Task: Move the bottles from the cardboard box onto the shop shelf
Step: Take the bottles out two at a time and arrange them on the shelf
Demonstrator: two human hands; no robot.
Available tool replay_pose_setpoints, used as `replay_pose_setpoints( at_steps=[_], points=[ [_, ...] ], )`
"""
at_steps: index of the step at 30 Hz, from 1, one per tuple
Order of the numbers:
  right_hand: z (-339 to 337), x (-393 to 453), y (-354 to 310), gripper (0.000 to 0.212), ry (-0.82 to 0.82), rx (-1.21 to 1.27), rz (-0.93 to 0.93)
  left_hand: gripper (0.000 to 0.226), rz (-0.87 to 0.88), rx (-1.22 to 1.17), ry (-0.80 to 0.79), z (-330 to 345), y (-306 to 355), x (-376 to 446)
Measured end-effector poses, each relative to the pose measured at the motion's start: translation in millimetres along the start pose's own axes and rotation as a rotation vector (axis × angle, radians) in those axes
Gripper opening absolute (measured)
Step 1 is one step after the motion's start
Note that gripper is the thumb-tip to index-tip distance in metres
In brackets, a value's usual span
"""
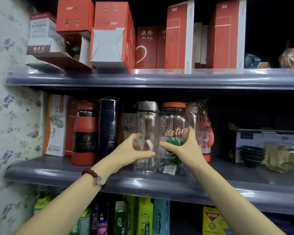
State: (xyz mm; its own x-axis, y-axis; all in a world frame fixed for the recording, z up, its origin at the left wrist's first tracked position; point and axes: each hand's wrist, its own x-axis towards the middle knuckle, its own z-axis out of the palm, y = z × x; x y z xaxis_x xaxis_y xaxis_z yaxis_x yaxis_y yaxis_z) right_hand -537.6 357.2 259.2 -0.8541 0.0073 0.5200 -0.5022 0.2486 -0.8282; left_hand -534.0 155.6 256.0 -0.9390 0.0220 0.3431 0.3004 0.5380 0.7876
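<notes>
Two clear bottles stand upright side by side on the middle shelf (109,177). My left hand (126,154) grips the bottle with the grey cap (147,126) low on its body. My right hand (185,150) grips the wider clear bottle with the orange cap (174,121), which bears the word "Nature" and a green leaf print. Both bottles' bases rest on the shelf near its front edge. The cardboard box is not in view.
A red bottle (84,133) and a dark blue flask (108,126) stand left of my hands. A wrapped pink bottle (204,129) is right behind the orange-capped one. Dark bowls (251,154) and a box sit further right. Red cartons fill the top shelf.
</notes>
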Motion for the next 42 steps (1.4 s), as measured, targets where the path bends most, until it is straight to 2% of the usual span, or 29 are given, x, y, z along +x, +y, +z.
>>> replay_pose_setpoints(
  at_steps=[6, 11, 17, 23, 26, 28, 30, 32, 35, 38, 42],
  points=[
    [13, -3, -7, 0.113, 0.03, 0.014, -0.015, 0.078, 0.038, 0.028, 0.188, -3, -1, -15],
    [36, -3, -11, 0.115, 0.045, 0.032, -0.017, 0.079, 0.002, 0.026, 0.219, -17, -3, -25],
    [45, -4, -11, 0.116, 0.016, 0.003, -0.006, 0.078, 0.018, 0.039, 0.185, -21, -3, -36],
    [39, -14, -9, 0.118, -0.036, -0.157, 0.079, 0.077, 0.023, 0.223, 0.216, -15, -3, -43],
    [34, -22, -9, 0.1, -0.027, -0.344, 0.089, 0.076, 0.002, 0.413, 0.267, -15, 2, -45],
    [30, -28, -10, 0.08, -0.014, -0.472, 0.077, 0.073, 0.0, 0.567, 0.308, -15, 5, -49],
    [26, -36, -11, 0.056, -0.017, -0.588, 0.048, 0.064, 0.007, 0.66, 0.322, -16, 7, -54],
    [23, -48, -14, 0.04, -0.027, -0.651, 0.026, 0.054, 0.01, 0.706, 0.306, -18, 8, -63],
    [25, -67, -20, 0.031, -0.016, -0.748, -0.048, 0.045, 0.049, 0.733, 0.285, -25, 4, -80],
    [38, -86, -26, 0.03, -0.036, -0.834, -0.203, 0.034, 0.106, 0.732, 0.314, -37, -4, -104],
    [75, -106, -35, 0.031, -0.13, -0.78, -0.34, 0.027, 0.056, 0.736, 0.342, -59, -29, -147]
  ],
)
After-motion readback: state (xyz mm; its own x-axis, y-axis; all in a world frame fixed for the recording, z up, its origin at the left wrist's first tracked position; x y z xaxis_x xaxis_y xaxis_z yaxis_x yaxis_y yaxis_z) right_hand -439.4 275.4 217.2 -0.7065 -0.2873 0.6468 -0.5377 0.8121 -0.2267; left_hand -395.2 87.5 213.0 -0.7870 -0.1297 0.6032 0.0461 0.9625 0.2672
